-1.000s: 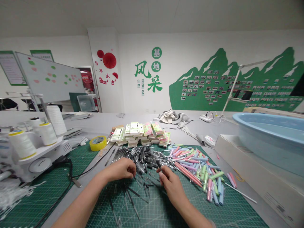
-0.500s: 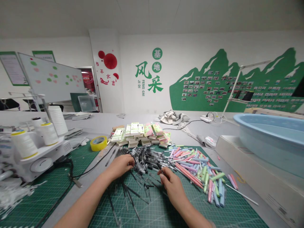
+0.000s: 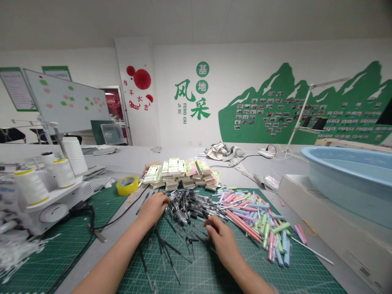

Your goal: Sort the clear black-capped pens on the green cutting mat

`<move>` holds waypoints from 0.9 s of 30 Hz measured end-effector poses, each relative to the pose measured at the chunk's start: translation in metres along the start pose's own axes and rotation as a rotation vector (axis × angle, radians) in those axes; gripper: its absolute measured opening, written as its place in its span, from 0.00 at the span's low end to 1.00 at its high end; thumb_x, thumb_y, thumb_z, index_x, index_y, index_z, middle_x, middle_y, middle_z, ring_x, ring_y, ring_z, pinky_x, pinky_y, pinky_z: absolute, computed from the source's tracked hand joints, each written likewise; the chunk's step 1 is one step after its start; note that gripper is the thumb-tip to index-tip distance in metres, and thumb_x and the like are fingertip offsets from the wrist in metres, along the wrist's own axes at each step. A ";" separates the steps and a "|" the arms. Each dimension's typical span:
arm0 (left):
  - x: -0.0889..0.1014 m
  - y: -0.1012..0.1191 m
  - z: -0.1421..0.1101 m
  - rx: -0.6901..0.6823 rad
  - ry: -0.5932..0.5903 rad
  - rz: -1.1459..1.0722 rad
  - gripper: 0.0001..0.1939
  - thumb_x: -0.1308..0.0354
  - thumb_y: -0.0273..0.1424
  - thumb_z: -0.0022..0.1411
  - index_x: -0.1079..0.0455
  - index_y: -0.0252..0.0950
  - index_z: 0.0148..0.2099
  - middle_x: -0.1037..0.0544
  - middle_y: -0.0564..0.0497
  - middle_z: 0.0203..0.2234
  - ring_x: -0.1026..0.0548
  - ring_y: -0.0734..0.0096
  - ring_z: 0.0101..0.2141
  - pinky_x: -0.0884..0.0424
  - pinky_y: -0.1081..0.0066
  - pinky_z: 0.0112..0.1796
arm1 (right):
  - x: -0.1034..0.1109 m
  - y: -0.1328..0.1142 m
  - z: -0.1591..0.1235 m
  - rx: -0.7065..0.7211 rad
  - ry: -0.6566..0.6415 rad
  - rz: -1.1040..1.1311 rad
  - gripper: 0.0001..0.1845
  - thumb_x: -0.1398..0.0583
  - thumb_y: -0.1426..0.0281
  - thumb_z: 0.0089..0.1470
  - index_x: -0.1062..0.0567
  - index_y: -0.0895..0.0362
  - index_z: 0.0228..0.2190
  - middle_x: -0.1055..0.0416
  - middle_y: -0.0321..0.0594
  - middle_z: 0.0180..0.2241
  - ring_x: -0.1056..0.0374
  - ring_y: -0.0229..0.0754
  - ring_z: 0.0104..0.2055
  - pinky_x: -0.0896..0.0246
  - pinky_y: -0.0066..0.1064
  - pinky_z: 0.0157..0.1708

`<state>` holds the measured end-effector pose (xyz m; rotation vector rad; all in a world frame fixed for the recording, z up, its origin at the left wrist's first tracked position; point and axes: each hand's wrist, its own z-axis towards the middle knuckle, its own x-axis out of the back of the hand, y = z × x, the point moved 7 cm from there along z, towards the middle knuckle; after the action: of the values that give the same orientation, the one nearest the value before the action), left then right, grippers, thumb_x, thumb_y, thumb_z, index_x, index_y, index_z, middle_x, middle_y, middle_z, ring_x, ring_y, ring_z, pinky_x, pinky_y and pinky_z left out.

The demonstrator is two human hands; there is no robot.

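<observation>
A heap of clear and black pens (image 3: 186, 204) lies on the green cutting mat (image 3: 245, 269). My left hand (image 3: 155, 207) is at the heap's left edge, fingers curled downward over the pens there; what they grip is hidden. At the heap's near right side, my right hand (image 3: 221, 233) has its thumb and fingers drawn together beside dark and clear pen parts. I cannot make out what is between them. Several loose dark pens (image 3: 167, 255) are scattered on the mat between my forearms.
Pastel-coloured pens or tubes (image 3: 266, 224) are piled on the right. Small boxes (image 3: 177, 167) are stacked behind the heap. Yellow tape (image 3: 127, 185) and a sewing machine with thread cones (image 3: 52, 204) stand left. A blue basin (image 3: 352, 188) rests on a white box (image 3: 337, 232).
My left hand has shifted a little left and up, over the pens at the heap's left edge. My right hand has hardly moved.
</observation>
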<state>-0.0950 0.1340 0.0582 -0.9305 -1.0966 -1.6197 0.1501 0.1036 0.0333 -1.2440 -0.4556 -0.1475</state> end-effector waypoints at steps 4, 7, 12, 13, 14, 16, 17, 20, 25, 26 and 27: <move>-0.004 -0.007 0.001 0.036 -0.042 0.080 0.08 0.49 0.25 0.56 0.28 0.39 0.33 0.28 0.49 0.35 0.33 0.65 0.41 0.39 0.71 0.40 | -0.001 0.000 0.000 -0.003 -0.006 0.011 0.07 0.49 0.71 0.49 0.31 0.55 0.26 0.32 0.35 0.25 0.38 0.40 0.28 0.46 0.28 0.29; -0.007 -0.012 0.001 0.055 -0.044 0.144 0.08 0.49 0.25 0.56 0.29 0.39 0.32 0.28 0.48 0.34 0.33 0.63 0.41 0.39 0.69 0.38 | -0.002 0.001 0.000 -0.016 -0.012 0.016 0.07 0.49 0.71 0.49 0.31 0.55 0.27 0.34 0.34 0.23 0.38 0.39 0.27 0.46 0.28 0.28; -0.010 -0.016 0.001 0.084 -0.054 0.155 0.07 0.48 0.26 0.56 0.29 0.39 0.34 0.29 0.47 0.35 0.33 0.63 0.41 0.39 0.68 0.39 | -0.002 0.001 0.001 0.001 -0.007 0.002 0.07 0.49 0.70 0.50 0.31 0.55 0.27 0.32 0.35 0.25 0.38 0.40 0.28 0.46 0.28 0.30; -0.010 -0.016 0.001 0.087 -0.059 0.150 0.07 0.48 0.27 0.56 0.29 0.39 0.34 0.29 0.48 0.35 0.33 0.63 0.42 0.39 0.68 0.40 | -0.002 0.001 0.001 0.004 -0.007 -0.001 0.08 0.49 0.70 0.50 0.31 0.55 0.26 0.32 0.35 0.25 0.37 0.40 0.29 0.46 0.29 0.30; -0.011 -0.014 0.001 0.084 -0.065 0.147 0.07 0.48 0.27 0.56 0.29 0.39 0.34 0.29 0.48 0.35 0.33 0.63 0.42 0.39 0.69 0.40 | -0.002 0.001 0.001 0.006 -0.008 -0.005 0.08 0.49 0.70 0.49 0.31 0.55 0.26 0.31 0.35 0.25 0.37 0.40 0.29 0.46 0.29 0.30; -0.012 -0.011 0.000 0.073 -0.074 0.148 0.07 0.48 0.27 0.56 0.29 0.40 0.34 0.29 0.48 0.35 0.33 0.63 0.42 0.39 0.69 0.40 | -0.002 0.001 0.001 -0.003 -0.010 -0.013 0.08 0.49 0.70 0.49 0.30 0.55 0.26 0.32 0.35 0.24 0.37 0.40 0.28 0.46 0.28 0.30; -0.012 -0.009 0.000 0.073 -0.080 0.152 0.06 0.47 0.27 0.55 0.29 0.39 0.33 0.29 0.48 0.35 0.33 0.63 0.42 0.38 0.69 0.39 | -0.002 0.001 0.000 -0.011 -0.013 -0.018 0.08 0.49 0.70 0.49 0.30 0.55 0.27 0.33 0.34 0.23 0.38 0.40 0.27 0.46 0.28 0.29; -0.015 -0.007 -0.001 0.088 -0.093 0.164 0.04 0.46 0.27 0.54 0.30 0.39 0.32 0.29 0.49 0.34 0.33 0.63 0.41 0.38 0.69 0.38 | -0.001 0.001 0.000 -0.018 -0.015 -0.022 0.08 0.49 0.70 0.49 0.31 0.55 0.27 0.35 0.33 0.22 0.39 0.40 0.26 0.47 0.28 0.28; -0.020 -0.003 -0.002 0.062 -0.106 0.152 0.06 0.46 0.23 0.52 0.31 0.39 0.32 0.29 0.50 0.34 0.33 0.64 0.42 0.39 0.70 0.38 | -0.002 0.001 0.000 -0.008 -0.018 -0.008 0.07 0.49 0.71 0.49 0.31 0.55 0.27 0.36 0.32 0.22 0.39 0.39 0.26 0.47 0.27 0.28; -0.021 -0.003 -0.002 0.053 -0.107 0.149 0.06 0.46 0.23 0.52 0.31 0.39 0.32 0.29 0.50 0.34 0.32 0.64 0.41 0.39 0.71 0.37 | -0.002 0.001 0.000 -0.012 -0.019 -0.005 0.07 0.49 0.72 0.49 0.31 0.55 0.27 0.36 0.32 0.22 0.39 0.39 0.26 0.47 0.27 0.28; -0.021 -0.003 -0.002 0.048 -0.106 0.145 0.07 0.46 0.23 0.52 0.32 0.39 0.32 0.29 0.50 0.34 0.32 0.64 0.41 0.39 0.70 0.37 | -0.002 0.001 0.000 -0.015 -0.020 -0.004 0.07 0.49 0.71 0.49 0.31 0.55 0.27 0.36 0.32 0.22 0.39 0.39 0.26 0.47 0.27 0.28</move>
<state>-0.0922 0.1386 0.0374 -1.0495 -1.1080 -1.4342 0.1486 0.1041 0.0315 -1.2600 -0.4747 -0.1423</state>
